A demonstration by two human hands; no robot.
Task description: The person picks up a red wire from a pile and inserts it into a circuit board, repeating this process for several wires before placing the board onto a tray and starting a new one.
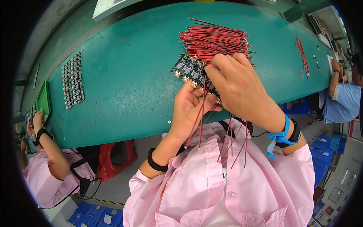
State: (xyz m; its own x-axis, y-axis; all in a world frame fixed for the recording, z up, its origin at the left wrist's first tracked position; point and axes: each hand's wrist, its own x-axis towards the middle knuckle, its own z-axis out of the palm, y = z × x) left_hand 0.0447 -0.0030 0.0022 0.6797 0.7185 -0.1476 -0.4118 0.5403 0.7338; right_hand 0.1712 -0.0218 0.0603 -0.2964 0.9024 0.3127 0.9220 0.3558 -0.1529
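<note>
My left hand point(189, 108) holds a panel of small black circuit boards point(188, 69) from below, its fingers closed round the near edge. Round brass-coloured parts stick out along that edge. Over the panel's right end is my right hand point(236, 81), fingers pinched together; whatever sits between the fingertips is hidden behind the hand. Several dark red wires point(200, 123) hang down from the panel past my left hand and in front of my pink shirt. Just beyond the panel lies a large heap of red wires point(215, 41) with bare tips.
On the green table point(132, 75), two rows of finished-looking board panels point(73, 81) lie at the left. A green tray point(43, 100) stands at the left edge by a co-worker's hand point(38, 121). A small wire bundle point(302, 56) lies right, near another co-worker in blue point(346, 94). A red stool point(117, 159) stands below.
</note>
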